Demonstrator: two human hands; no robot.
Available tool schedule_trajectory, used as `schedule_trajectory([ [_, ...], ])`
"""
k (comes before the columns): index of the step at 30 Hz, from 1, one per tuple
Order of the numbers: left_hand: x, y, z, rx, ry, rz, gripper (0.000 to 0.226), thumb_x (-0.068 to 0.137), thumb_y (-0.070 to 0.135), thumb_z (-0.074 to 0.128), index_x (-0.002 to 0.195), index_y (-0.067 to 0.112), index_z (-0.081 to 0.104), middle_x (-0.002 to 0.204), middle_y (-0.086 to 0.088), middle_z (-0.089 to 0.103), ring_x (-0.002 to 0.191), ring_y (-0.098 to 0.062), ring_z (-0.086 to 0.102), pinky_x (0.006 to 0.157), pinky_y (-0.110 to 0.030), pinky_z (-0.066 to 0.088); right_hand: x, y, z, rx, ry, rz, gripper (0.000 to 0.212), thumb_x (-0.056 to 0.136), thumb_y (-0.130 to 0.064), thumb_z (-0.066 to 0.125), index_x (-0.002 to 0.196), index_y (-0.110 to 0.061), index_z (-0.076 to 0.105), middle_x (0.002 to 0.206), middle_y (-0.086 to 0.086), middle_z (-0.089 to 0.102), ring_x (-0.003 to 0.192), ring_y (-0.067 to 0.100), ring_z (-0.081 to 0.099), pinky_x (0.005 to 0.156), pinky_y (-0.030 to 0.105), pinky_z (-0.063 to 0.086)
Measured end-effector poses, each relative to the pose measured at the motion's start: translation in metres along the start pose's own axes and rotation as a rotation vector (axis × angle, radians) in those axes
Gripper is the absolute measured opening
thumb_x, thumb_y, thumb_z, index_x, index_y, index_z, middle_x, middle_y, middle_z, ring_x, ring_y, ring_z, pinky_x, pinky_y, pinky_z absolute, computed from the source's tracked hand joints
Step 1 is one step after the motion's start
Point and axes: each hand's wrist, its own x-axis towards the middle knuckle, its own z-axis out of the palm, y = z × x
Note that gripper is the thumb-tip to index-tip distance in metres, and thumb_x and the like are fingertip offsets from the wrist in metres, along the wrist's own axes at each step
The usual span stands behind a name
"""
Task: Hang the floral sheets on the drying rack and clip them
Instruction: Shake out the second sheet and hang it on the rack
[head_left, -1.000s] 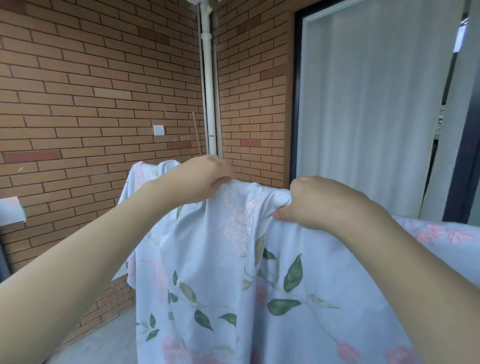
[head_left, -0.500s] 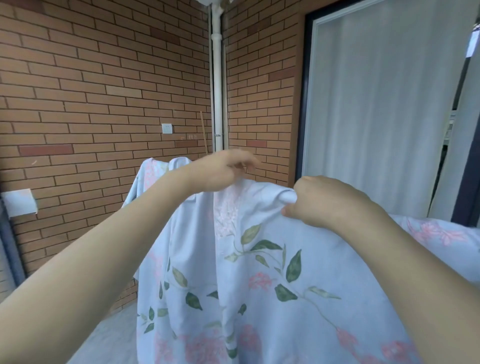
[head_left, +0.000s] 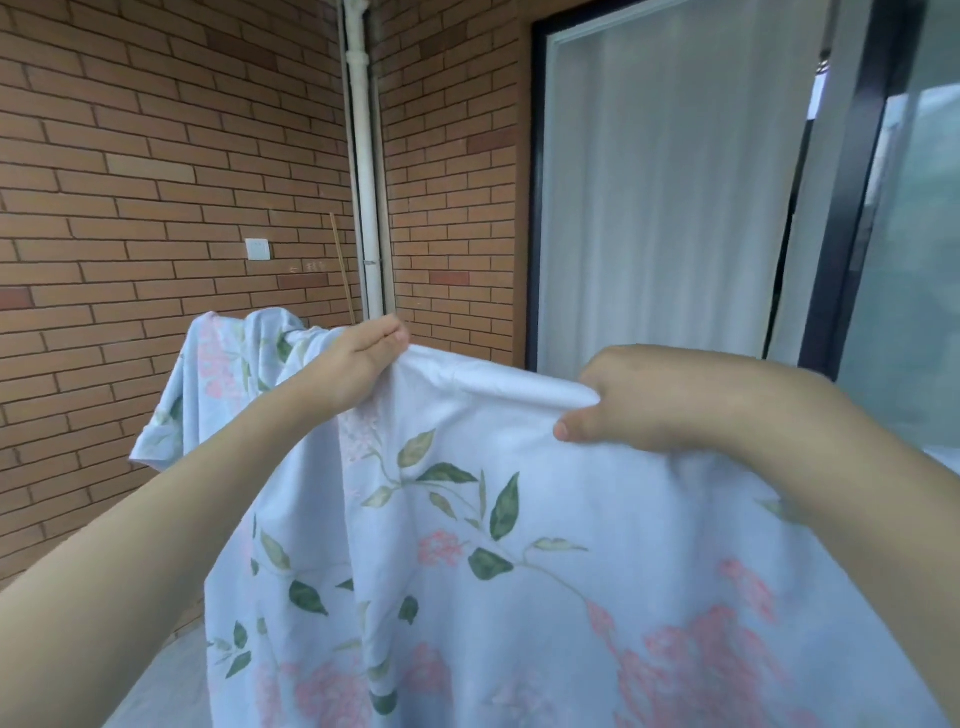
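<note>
Item: pale blue cotton sheet (head_left: 519, 545) printed with green leaf sprays and pink flower clusters. Held up at chest height in front of the person, its top edge bunched into a white rolled fold running between both hands; the cloth falls in soft vertical folds and fills the lower middle and right of the view. The leaf print is sharpest at the centre; the pink clusters gather toward the lower edge.

Left hand (head_left: 358, 364): fingers pressed together, thumb beneath, pinching the top edge at its left end.

Right hand (head_left: 639, 400): curled closed around the rolled edge at its right end, thumb tip showing below the fold.

Second floral cloth (head_left: 223, 384), same print: draped over a support behind the left hand; the support itself is hidden by the fabric.

Surroundings: red-brown brick wall (head_left: 156, 182) with a small white switch plate (head_left: 258, 249); white vertical drainpipe (head_left: 366, 182) in the corner; thin wooden stick (head_left: 342, 270) leaning beside it; black-framed glass door with a white curtain (head_left: 670, 182).
</note>
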Motion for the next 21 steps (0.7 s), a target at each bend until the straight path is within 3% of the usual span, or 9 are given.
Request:
schedule_trajectory([
  [2, 0.002, 0.005, 0.002, 0.340, 0.084, -0.028, 0.047, 0.090, 0.046, 0.026, 0.075, 0.009, 0.051, 0.078, -0.009, 0.055, 0.086, -0.026, 0.050, 0.084, -0.040, 0.037, -0.011, 0.010, 0.000, -0.020, 0.008, -0.009, 0.039, 0.089, -0.054, 0.056, 0.075, -0.018, 0.048, 0.075, -0.002, 0.051, 0.066, 0.018, 0.050, 0.059, 0.030, 0.036],
  [4, -0.002, 0.033, 0.016, 0.538, 0.213, 0.110, 0.052, 0.089, 0.046, 0.019, 0.075, 0.010, 0.052, 0.077, -0.003, 0.054, 0.084, -0.029, 0.048, 0.083, -0.042, 0.036, -0.019, 0.017, -0.001, -0.062, 0.012, -0.015, 0.040, 0.088, -0.057, 0.055, 0.074, -0.020, 0.046, 0.079, -0.002, 0.051, 0.072, 0.019, 0.052, 0.061, 0.031, 0.038],
  [6, -0.014, 0.079, 0.039, 0.408, 0.194, 0.402, 0.050, 0.096, 0.045, 0.019, 0.072, 0.012, 0.049, 0.069, 0.001, 0.049, 0.072, -0.024, 0.047, 0.071, -0.037, 0.038, -0.022, 0.022, -0.002, -0.089, 0.013, -0.028, 0.043, 0.087, -0.058, 0.055, 0.074, -0.019, 0.045, 0.079, -0.002, 0.051, 0.071, 0.019, 0.051, 0.059, 0.031, 0.037],
  [8, -0.023, 0.113, 0.063, 0.302, 0.037, 0.528, 0.049, 0.101, 0.044, 0.024, 0.064, 0.018, 0.046, 0.059, 0.004, 0.045, 0.059, -0.016, 0.045, 0.057, -0.032, 0.034, -0.028, 0.028, -0.003, -0.075, 0.007, -0.046, 0.044, 0.088, -0.058, 0.054, 0.072, -0.018, 0.046, 0.075, -0.001, 0.051, 0.065, 0.018, 0.050, 0.056, 0.030, 0.035],
  [11, -0.020, 0.114, 0.073, 0.448, 0.008, 0.369, 0.059, 0.100, 0.050, 0.024, 0.050, 0.018, 0.027, 0.045, 0.003, 0.031, 0.046, -0.014, 0.035, 0.049, -0.032, 0.024, -0.042, 0.041, -0.010, -0.010, -0.041, -0.028, 0.045, 0.087, -0.057, 0.056, 0.067, -0.018, 0.046, 0.066, -0.003, 0.048, 0.057, 0.017, 0.046, 0.053, 0.029, 0.031],
  [13, -0.017, 0.105, 0.070, 0.444, 0.041, 0.307, 0.059, 0.096, 0.053, 0.022, 0.050, 0.016, 0.025, 0.045, 0.002, 0.030, 0.046, -0.018, 0.034, 0.049, -0.033, 0.025, -0.053, 0.051, -0.014, 0.029, -0.118, 0.020, 0.046, 0.085, -0.059, 0.057, 0.066, -0.018, 0.048, 0.061, -0.004, 0.047, 0.056, 0.017, 0.046, 0.056, 0.029, 0.032],
  [15, -0.015, 0.104, 0.069, 0.382, 0.030, 0.304, 0.059, 0.095, 0.053, 0.023, 0.053, 0.013, 0.029, 0.048, 0.000, 0.035, 0.050, -0.023, 0.039, 0.053, -0.036, 0.031, -0.055, 0.056, -0.020, 0.026, -0.211, 0.050, 0.044, 0.082, -0.062, 0.058, 0.074, -0.019, 0.057, 0.066, -0.003, 0.055, 0.064, 0.019, 0.056, 0.064, 0.030, 0.045],
  [18, -0.011, 0.101, 0.058, 0.222, -0.023, 0.272, 0.059, 0.100, 0.051, 0.028, 0.065, 0.008, 0.048, 0.065, -0.006, 0.056, 0.069, -0.029, 0.054, 0.072, -0.043, 0.044, -0.039, 0.042, -0.027, -0.074, -0.295, 0.043, 0.056, 0.079, -0.069, 0.056, 0.096, -0.017, 0.065, 0.094, 0.002, 0.068, 0.090, 0.025, 0.066, 0.080, 0.034, 0.051],
  [21, 0.002, 0.081, 0.031, 0.143, 0.044, 0.167, 0.047, 0.100, 0.048, 0.032, 0.086, 0.014, 0.061, 0.089, -0.003, 0.065, 0.088, -0.024, 0.058, 0.085, -0.041, 0.044, -0.007, 0.015, -0.029, -0.072, -0.261, -0.017, 0.060, 0.078, -0.073, 0.052, 0.097, -0.018, 0.066, 0.094, 0.001, 0.070, 0.087, 0.023, 0.068, 0.084, 0.037, 0.054],
])
